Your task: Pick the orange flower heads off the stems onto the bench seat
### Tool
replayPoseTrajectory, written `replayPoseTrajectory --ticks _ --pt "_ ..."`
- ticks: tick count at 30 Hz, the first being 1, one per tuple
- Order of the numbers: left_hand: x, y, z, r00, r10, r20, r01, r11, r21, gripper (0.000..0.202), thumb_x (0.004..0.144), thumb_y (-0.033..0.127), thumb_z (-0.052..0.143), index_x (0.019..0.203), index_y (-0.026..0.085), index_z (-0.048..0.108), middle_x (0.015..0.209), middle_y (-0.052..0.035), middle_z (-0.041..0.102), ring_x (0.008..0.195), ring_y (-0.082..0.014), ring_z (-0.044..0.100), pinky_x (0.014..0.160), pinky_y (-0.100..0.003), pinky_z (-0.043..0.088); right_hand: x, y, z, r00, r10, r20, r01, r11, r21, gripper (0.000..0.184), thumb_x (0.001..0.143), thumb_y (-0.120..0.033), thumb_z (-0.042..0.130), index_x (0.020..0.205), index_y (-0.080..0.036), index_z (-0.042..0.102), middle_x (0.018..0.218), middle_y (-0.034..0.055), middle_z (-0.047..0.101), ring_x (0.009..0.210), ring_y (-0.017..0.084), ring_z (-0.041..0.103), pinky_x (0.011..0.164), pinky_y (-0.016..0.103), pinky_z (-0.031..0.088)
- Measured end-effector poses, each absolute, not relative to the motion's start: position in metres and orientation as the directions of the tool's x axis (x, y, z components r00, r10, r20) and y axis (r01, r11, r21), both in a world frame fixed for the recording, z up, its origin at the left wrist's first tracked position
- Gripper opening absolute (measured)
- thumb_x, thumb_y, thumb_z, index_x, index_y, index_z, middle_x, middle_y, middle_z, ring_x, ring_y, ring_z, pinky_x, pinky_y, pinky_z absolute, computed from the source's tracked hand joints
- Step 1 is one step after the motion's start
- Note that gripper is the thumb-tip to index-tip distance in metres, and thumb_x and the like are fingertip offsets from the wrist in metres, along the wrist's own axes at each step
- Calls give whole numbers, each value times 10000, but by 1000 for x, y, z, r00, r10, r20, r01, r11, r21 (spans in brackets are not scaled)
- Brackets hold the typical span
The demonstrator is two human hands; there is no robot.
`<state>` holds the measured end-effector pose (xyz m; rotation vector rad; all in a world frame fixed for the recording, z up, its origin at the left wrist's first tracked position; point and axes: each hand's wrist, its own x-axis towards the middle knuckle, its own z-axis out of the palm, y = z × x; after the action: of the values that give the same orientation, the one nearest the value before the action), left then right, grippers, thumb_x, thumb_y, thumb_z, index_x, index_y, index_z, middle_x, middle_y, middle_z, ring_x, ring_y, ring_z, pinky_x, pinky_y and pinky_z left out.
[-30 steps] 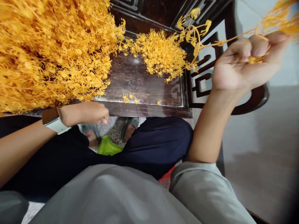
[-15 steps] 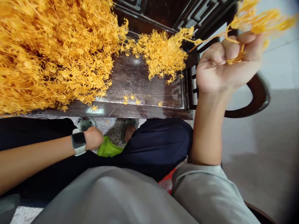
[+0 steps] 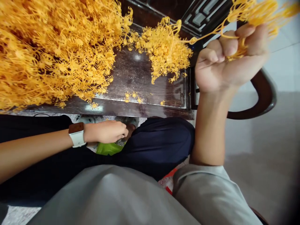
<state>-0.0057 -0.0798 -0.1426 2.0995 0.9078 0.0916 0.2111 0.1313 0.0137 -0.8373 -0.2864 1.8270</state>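
Observation:
Raised at the upper right, my right hand (image 3: 231,62) is closed around a bunch of yellow plastic flower stems (image 3: 255,15). A thin knotted strand runs left from that bunch to a smaller pile of yellow plastic flower pieces (image 3: 167,51) on the dark wooden bench. My left hand (image 3: 109,131), with a watch (image 3: 77,134) on its wrist, is low over my lap, its fingers curled together. Whether anything is inside them is hidden. Just beneath it shows a bright green plastic piece (image 3: 109,149).
A big heap of the yellow flower pieces (image 3: 53,53) covers the left of the bench (image 3: 133,75). Several loose flower heads (image 3: 133,96) lie near its front edge. A curved dark wooden armrest (image 3: 264,93) stands at the right, and a carved backrest (image 3: 201,15) lies behind.
My left hand has lifted away from the green plastic and moved right and slightly up. My right hand still grips the yellow bunch, with little movement.

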Motion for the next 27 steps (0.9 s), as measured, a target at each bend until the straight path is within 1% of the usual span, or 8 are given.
replayPoseTrajectory --ticks 3,7,10,15,18,20,23,27 --pt "-11 -64 -127 745 645 -168 577 -498 647 317 989 106 511 1119 254 759 1069 -63 739 765 -183 699 673 -302 456 210 124 13 -215 880 -424 -634 -456 -625 318 873 -682 667 829 -367 671 552 -10 478 583 238 557 527 371 458" --pt "-26 -46 -116 601 791 -114 709 -462 532 288 1077 306 498 1276 267 702 1156 -82 741 861 -214 720 691 -307 472 219 127 14 -195 916 -351 -504 -400 -765 308 881 -650 679 813 -353 633 545 -28 447 582 224 531 533 354 445" --pt "-35 -32 -110 482 870 -106 799 -386 460 297 1093 412 492 1242 236 680 1132 -99 752 947 -263 725 724 -324 486 221 138 13 -192 959 -210 -477 -278 -834 293 922 -547 679 769 -322 570 531 -54 389 512 180 430 501 311 388" --pt "-51 -14 -91 427 875 -228 903 -397 165 250 1084 314 472 1062 197 691 988 -121 723 854 -288 718 695 -361 483 217 150 10 -178 984 -15 -716 -140 -684 346 1048 -327 502 716 -253 439 520 -78 290 422 108 224 420 254 234" --pt "-63 -11 -83 472 849 -238 881 -467 80 186 1057 277 512 1033 209 684 909 -104 698 750 -276 688 638 -378 469 220 156 4 -127 991 53 -695 -50 -718 352 966 -371 682 694 -233 507 547 -82 283 442 90 205 417 264 226" --pt "-67 -11 -85 489 845 -216 869 -492 41 165 1042 248 528 1013 212 686 917 -107 694 787 -292 688 649 -397 490 224 161 -1 -81 989 127 -651 44 -758 378 884 -437 790 681 -224 553 563 -84 270 463 83 170 426 267 190" --pt "-63 -10 -95 540 827 -157 840 -542 35 171 1038 224 532 1019 203 701 1013 -134 695 967 -328 689 776 -428 545 227 168 -8 -72 975 211 -617 123 -777 442 777 -517 882 658 -229 569 557 -87 238 479 77 127 451 267 138" --pt "-52 -3 -110 558 819 -131 829 -554 70 213 1043 201 505 1093 191 711 1055 -149 677 1018 -334 671 879 -455 561 230 169 -7 -88 965 247 -597 147 -789 406 608 -440 972 595 -226 627 536 -106 219 490 59 74 470 268 102"
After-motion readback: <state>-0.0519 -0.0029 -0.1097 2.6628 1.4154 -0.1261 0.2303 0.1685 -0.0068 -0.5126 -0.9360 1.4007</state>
